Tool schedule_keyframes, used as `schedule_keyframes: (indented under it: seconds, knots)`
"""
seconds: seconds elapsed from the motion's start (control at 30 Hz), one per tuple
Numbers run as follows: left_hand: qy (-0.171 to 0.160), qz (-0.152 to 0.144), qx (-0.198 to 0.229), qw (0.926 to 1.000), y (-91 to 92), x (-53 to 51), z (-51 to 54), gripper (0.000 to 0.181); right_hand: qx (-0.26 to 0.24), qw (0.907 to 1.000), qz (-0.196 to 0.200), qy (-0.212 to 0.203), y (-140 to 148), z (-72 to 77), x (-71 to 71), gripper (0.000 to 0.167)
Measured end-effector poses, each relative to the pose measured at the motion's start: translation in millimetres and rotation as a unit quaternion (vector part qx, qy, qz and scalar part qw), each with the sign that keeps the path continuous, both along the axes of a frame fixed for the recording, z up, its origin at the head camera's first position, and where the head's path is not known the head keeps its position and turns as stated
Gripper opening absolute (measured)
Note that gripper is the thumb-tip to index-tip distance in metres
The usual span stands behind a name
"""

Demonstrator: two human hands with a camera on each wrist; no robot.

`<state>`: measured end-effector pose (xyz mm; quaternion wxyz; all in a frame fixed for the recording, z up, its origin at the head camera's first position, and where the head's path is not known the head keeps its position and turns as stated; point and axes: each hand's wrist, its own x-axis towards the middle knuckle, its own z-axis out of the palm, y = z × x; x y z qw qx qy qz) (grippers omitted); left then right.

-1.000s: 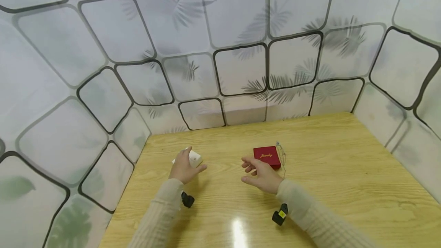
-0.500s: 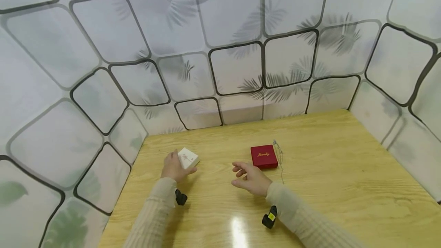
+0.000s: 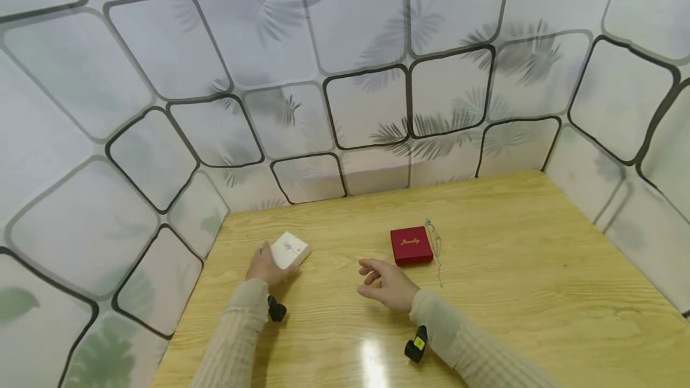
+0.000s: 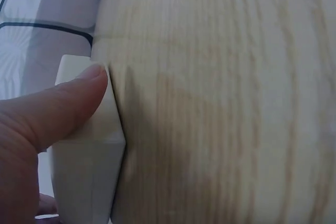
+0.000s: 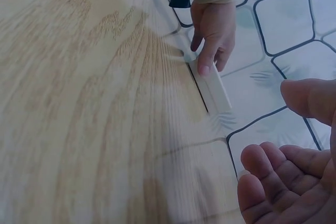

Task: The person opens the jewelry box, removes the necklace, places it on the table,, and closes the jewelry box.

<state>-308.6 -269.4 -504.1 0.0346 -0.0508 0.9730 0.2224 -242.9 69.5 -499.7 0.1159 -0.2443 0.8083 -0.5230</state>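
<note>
A small white box [image 3: 290,248] with faint reddish lettering on its lid lies on the left part of the wooden table. My left hand [image 3: 266,268] grips it at the near left corner. In the left wrist view the thumb [image 4: 79,95] presses one side of the box [image 4: 86,177], while the other fingers are mostly hidden behind it. My right hand [image 3: 390,286] hovers over the middle of the table, fingers loosely bent and holding nothing. Just beyond it lies a red box [image 3: 411,245] marked "Jewelry" in gold.
Right beside the red box lies a thin chain [image 3: 436,245], trailing toward the near side. Patterned fabric walls [image 3: 366,112] enclose the wooden table [image 3: 512,268] at the back and both sides. A bright reflection shines at the front.
My left hand has come down around the near left of the white box and now grips it. The right hand has drifted a little left, away from the red box.
</note>
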Motion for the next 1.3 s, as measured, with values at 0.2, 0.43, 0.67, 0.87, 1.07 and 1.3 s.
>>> schedule_keyframes:
  seconds: [0.2,0.43,0.67,0.87,1.07,1.3]
  knots:
    - [0.011,-0.007,0.008,0.9999,-1.4,3.3,-2.2,0.114,0.005,1.0000,0.000,-0.008,1.2,-2.2,-0.2,0.061]
    - [0.023,-0.017,-0.005,0.9996,-1.1,2.2,-1.3,0.103,0.015,0.9997,-0.007,-0.017,2.7,-4.1,-1.5,0.058]
    - [0.032,-0.033,-0.004,0.9989,3.0,5.1,0.7,0.103,0.019,0.9998,-0.008,-0.002,6.1,-6.8,-0.7,0.056]
    - [0.038,-0.055,-0.004,0.9977,20.5,15.5,9.8,0.104,0.024,0.9997,-0.001,0.003,13.4,-6.9,1.6,0.058]
    - [0.055,-0.071,-0.014,0.9959,33.9,20.3,12.3,0.105,0.017,0.9998,-0.003,-0.009,19.3,-6.9,2.1,0.060]
    - [0.079,-0.102,0.000,0.9916,48.5,29.6,6.4,0.099,0.025,0.9994,0.007,-0.025,23.3,-3.3,6.9,0.063]
